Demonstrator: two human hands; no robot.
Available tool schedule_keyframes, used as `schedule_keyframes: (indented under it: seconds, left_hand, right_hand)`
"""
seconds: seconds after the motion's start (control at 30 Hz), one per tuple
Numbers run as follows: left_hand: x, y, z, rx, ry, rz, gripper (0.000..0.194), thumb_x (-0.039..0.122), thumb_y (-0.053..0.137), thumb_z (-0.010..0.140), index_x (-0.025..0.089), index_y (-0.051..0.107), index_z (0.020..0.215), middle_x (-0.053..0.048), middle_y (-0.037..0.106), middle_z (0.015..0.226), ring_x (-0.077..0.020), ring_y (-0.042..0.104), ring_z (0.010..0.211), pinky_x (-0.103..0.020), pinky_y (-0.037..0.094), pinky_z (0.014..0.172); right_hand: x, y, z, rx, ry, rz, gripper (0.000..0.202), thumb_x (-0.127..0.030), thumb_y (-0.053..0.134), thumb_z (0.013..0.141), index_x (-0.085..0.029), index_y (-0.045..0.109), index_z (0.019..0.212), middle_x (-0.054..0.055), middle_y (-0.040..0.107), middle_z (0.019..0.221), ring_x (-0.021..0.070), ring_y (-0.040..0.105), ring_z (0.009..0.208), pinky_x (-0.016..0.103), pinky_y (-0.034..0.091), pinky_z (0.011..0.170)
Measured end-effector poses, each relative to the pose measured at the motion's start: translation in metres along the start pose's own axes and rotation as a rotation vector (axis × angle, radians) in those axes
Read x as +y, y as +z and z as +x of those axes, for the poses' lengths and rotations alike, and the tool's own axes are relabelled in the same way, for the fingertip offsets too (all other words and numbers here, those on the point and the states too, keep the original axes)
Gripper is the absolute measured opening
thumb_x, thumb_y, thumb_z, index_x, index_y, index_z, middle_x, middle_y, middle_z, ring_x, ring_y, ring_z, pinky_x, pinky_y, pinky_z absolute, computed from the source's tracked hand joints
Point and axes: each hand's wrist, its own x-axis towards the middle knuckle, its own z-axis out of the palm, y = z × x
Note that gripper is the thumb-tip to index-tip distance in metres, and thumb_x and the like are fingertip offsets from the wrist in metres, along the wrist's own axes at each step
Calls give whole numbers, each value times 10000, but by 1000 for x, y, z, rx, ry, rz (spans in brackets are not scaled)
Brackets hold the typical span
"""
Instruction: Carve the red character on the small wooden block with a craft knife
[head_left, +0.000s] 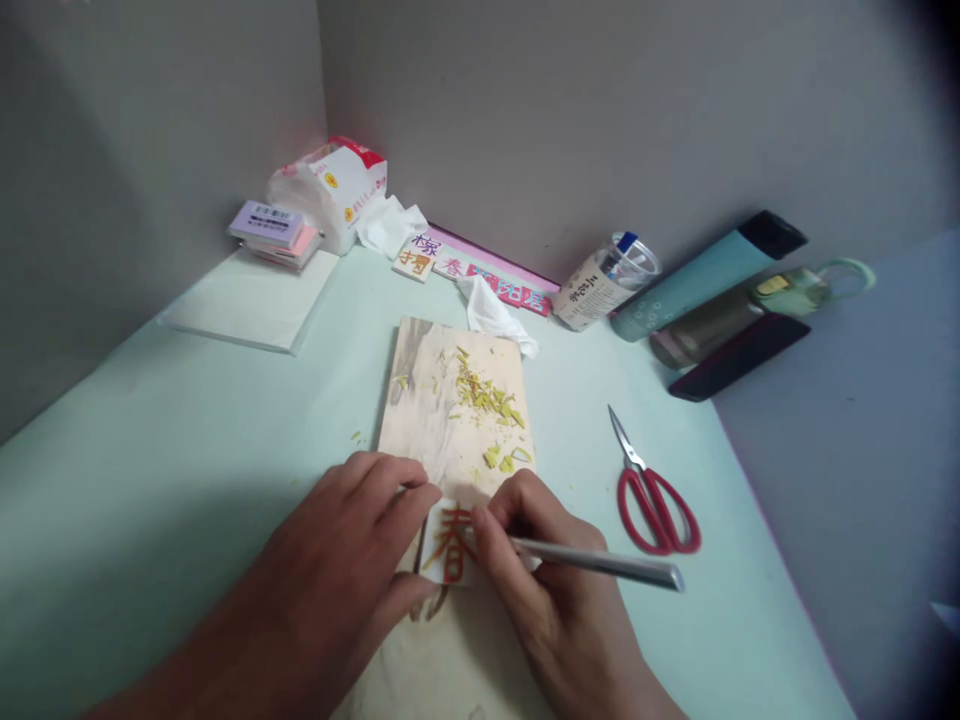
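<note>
A small white square carving block with an orange-red character lies on a wooden board. My left hand steadies its left edge, with thumb and fingers gripping it. In my right hand is a silver, pen-like carving knife. Its handle points out to the right; the tip is hidden by my fingers at the block's right side. Yellow-green shavings are scattered on the upper part of the board.
Red-handled scissors lie to the right. Behind the board are a crumpled tissue, lettered tiles and a plastic cup. Two bottles lie at back right; a tissue pack and stacked blocks sit back left.
</note>
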Motion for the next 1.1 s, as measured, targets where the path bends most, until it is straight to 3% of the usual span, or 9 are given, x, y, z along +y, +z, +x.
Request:
schedule_keyframes:
  seconds: [0.13,0.33,0.57,0.73,0.9,1.1]
  left_hand:
    - [1,-2,3,27,38,8,377,64,616,815,216,513,1145,-60,610,1170,-271,559,1069,-415,494,904]
    - [-1,-3,1,16,31,6,428,61,633,827,218,515,1208,-50,598,1207,-260,540,1125,-408,477,959]
    - [-1,-1,1,14,4,-76,341,75,525,880,228,548,1183,-70,612,1204,-273,559,1119,-453,517,940]
    - [-1,0,0,29,1,-92,338,84,480,900,210,574,1200,-79,612,1214,-286,555,1134,-469,516,954]
    - [-3,-1,-1,29,34,-100,356,64,487,883,192,562,1206,-80,592,1224,-274,532,1146,-449,488,971]
    - [-4,1,0,23,7,-122,358,68,504,867,215,580,1184,-54,593,1218,-256,533,1127,-415,476,972]
  right_hand:
    - [2,5,-5,38,-31,-46,257,-180,512,970,-219,439,727,-82,461,567,51,430,456,155,325,419]
    - [15,21,-27,201,-185,-213,202,-145,535,965,-223,466,792,-47,516,620,68,464,474,184,350,433]
    - [28,24,-31,177,-469,-507,253,-147,527,961,-219,512,719,-13,564,631,87,532,493,207,393,435]
    - [31,28,-36,209,-554,-559,266,-124,471,988,-220,503,743,-4,564,649,110,539,554,219,418,469]
    - [21,25,-36,155,-569,-572,220,-70,470,994,-195,537,826,-18,517,604,145,484,560,274,401,505]
    - [1,12,-25,-67,-675,-673,255,6,454,918,-169,579,780,1,543,605,157,522,538,289,392,488]
